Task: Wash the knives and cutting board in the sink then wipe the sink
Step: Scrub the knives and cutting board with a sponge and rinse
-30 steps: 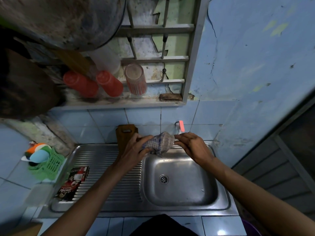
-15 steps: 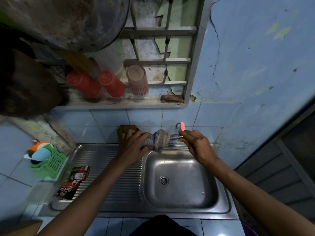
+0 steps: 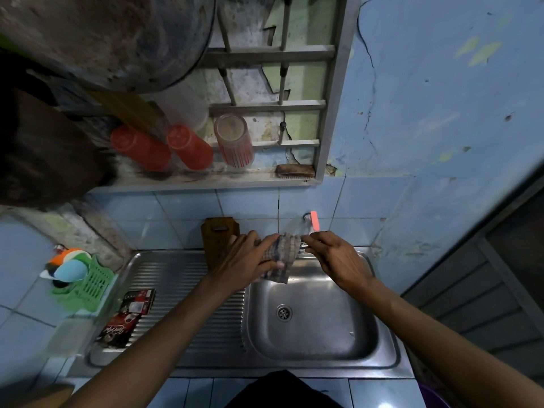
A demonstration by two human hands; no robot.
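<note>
There is just one camera, worn on the person's head. It looks forward and down from close above the sink [image 3: 309, 319] — both arms reach out from the bottom edge. The wide view also takes in the blue wall [image 3: 441, 113] and the window shelf [image 3: 206, 181] higher up.

The red packet [image 3: 125, 318] on the drainboard carries script too blurred to read.

A modest home kitchen: steel sink [image 3: 309, 325] with ribbed drainboard [image 3: 182, 290], blue wall tiles [image 3: 188, 207], upturned cups [image 3: 188, 147] on a shelf [image 3: 206, 180], cutting board [image 3: 219, 231] leaning behind.
</note>
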